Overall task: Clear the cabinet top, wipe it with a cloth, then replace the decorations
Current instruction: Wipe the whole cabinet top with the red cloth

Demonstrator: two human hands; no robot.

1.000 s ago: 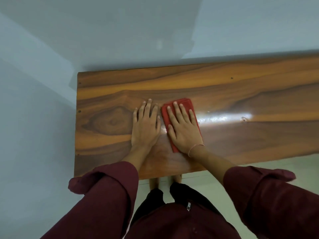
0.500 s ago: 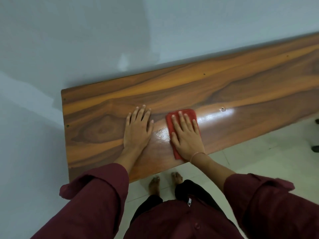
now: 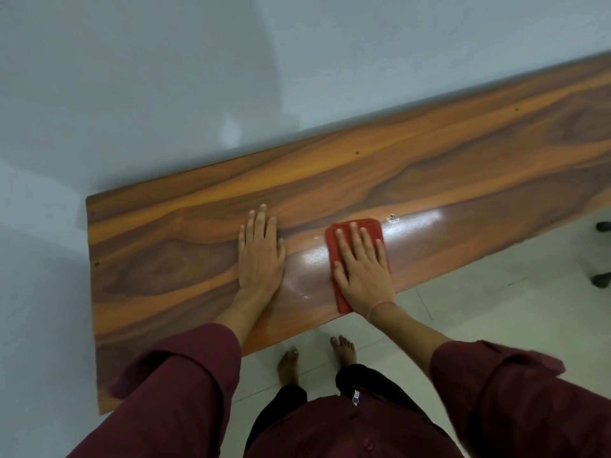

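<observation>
The wooden cabinet top (image 3: 446, 160) runs from lower left to upper right against a pale wall, with no decorations on it. A folded red cloth (image 3: 370, 226) lies flat near its front edge. My right hand (image 3: 362, 269) presses on the cloth with straight, spread fingers. My left hand (image 3: 261, 256) rests flat on the bare wood to the left of the cloth, fingers straight. A wet, shiny streak shows between and beyond the two hands.
A small pale speck (image 3: 392, 218) sits on the wood just right of the cloth. The wall borders the top's back and left sides. Pale floor tiles and my bare feet (image 3: 314, 358) lie below the front edge. Dark chair castors (image 3: 601, 279) stand at far right.
My right hand has slid the cloth to the right, widening the gap to my left hand. The view has tilted and shifted right along the top.
</observation>
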